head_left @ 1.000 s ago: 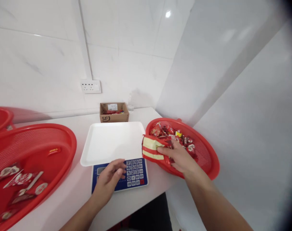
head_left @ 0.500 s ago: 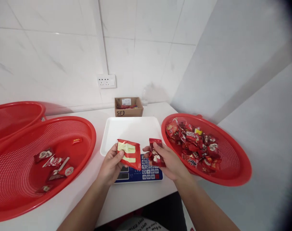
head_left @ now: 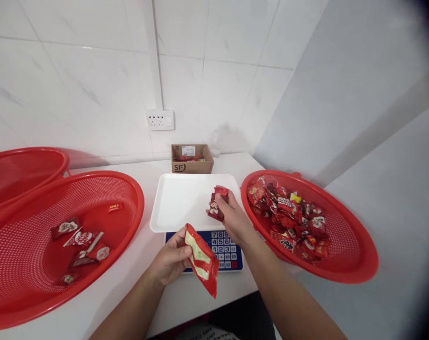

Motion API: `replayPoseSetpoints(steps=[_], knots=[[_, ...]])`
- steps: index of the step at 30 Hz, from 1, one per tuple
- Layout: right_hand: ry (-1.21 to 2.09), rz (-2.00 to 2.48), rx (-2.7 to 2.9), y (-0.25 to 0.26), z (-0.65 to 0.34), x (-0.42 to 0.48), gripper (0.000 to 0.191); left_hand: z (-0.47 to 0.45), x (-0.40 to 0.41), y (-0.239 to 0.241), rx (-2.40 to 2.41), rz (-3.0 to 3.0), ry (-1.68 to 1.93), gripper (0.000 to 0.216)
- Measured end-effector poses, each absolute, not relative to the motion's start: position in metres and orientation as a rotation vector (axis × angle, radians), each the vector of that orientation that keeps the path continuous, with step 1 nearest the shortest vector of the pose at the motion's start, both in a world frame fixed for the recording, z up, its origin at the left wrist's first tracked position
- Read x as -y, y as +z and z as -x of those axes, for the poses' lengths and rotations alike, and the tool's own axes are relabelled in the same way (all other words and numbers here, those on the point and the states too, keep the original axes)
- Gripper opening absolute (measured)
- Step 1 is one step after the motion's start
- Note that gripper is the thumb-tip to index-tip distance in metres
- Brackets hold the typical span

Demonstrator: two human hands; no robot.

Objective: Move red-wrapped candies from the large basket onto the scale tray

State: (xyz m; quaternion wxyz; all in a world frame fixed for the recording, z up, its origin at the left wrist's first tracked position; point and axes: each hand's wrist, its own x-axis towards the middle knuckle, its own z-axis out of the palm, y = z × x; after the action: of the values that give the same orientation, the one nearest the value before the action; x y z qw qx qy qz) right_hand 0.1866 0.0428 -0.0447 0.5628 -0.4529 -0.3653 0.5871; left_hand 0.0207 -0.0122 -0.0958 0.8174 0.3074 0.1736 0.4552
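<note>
My left hand grips a red packet with pale yellow stripes, held low in front of the blue scale keypad. My right hand pinches a small dark red snack packet just over the right side of the white scale tray. A red mesh basket on the right holds several red snack packets. A larger red mesh basket on the left holds a few packets.
A small brown cardboard box stands behind the scale against the tiled wall, under a white socket strip. Another red basket sits at the far left. A white wall closes the right side. The counter edge runs near my arms.
My right hand moved up and over the white tray with the small packet. My left hand lowered the striped packet toward the counter's front edge.
</note>
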Motion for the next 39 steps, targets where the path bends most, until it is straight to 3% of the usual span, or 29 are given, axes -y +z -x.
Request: replayPoseSetpoints(steps=[19,25,39], knots=[[1.135,1.016,0.681,-0.047,-0.189,-0.081,0.034,-0.027,0.014,-0.1,-0.391,-0.64,0.923,0.033],[1.047,0.952,0.72,-0.037,-0.193,-0.061,0.038,-0.027,0.015,-0.102,-0.374,-0.62,0.917,0.031],[1.627,0.948,0.95,-0.051,-0.184,0.004,0.043,-0.029,0.019,-0.113,-0.402,-0.712,0.881,0.044]])
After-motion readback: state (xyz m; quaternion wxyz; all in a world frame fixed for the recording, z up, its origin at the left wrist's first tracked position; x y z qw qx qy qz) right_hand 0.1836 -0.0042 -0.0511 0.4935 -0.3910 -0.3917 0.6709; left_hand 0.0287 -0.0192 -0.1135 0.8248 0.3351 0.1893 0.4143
